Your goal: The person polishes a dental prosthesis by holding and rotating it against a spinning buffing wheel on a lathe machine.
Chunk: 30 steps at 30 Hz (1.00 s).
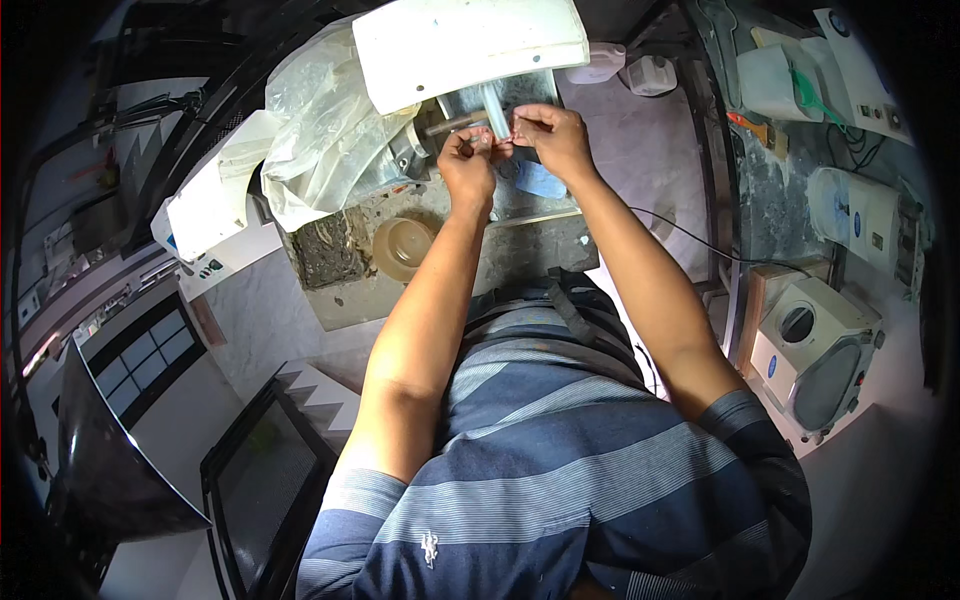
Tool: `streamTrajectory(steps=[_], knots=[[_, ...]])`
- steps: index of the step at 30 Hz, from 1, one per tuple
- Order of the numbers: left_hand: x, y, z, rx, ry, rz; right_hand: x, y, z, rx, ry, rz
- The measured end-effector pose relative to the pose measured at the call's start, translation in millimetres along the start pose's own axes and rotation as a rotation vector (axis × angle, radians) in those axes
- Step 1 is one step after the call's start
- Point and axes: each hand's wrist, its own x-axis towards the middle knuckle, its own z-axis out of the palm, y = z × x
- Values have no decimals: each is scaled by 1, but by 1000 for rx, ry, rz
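Both hands meet under a white rectangular lamp-like housing (470,45), beside a pale vertical bar (492,105). My left hand (470,165) is closed, fingertips curled near the bar's lower end. My right hand (556,140) pinches at that same spot; a small reddish bit shows at the fingertips, too small to name. A horizontal metal spindle (443,127) with a round fitting (418,145) sits just left of the hands, and a light blue pad (540,180) lies below them. A plastic bowl (400,252) stands on the stained bench (335,300) between my forearms.
Crumpled plastic sheeting (310,120) drapes at upper left. Small white machines (860,220) (815,350) and a green-handled tool (810,95) are on the right. A black cable (700,250) runs across behind my right arm. A dark-framed panel (260,470) stands lower left.
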Motion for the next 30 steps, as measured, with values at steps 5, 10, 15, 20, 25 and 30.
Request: streamTrajectory(steps=[5, 10, 15, 20, 25, 30], knots=[[1, 0, 6, -11, 43, -191, 14, -16, 1, -19, 33, 196], [18, 2, -6, -1, 24, -289, 21, -18, 5, 97, 71, 431], [27, 8, -2, -4, -8, -358, 28, -9, -4, 194, 57, 447], [25, 13, -5, 14, 24, -379, 25, 0, -2, 200, 45, 519], [20, 7, -5, -31, 31, -397, 21, 0, -8, 254, 6, 516], [24, 0, -11, -46, -6, -353, 23, -7, -6, 155, 0, 494]])
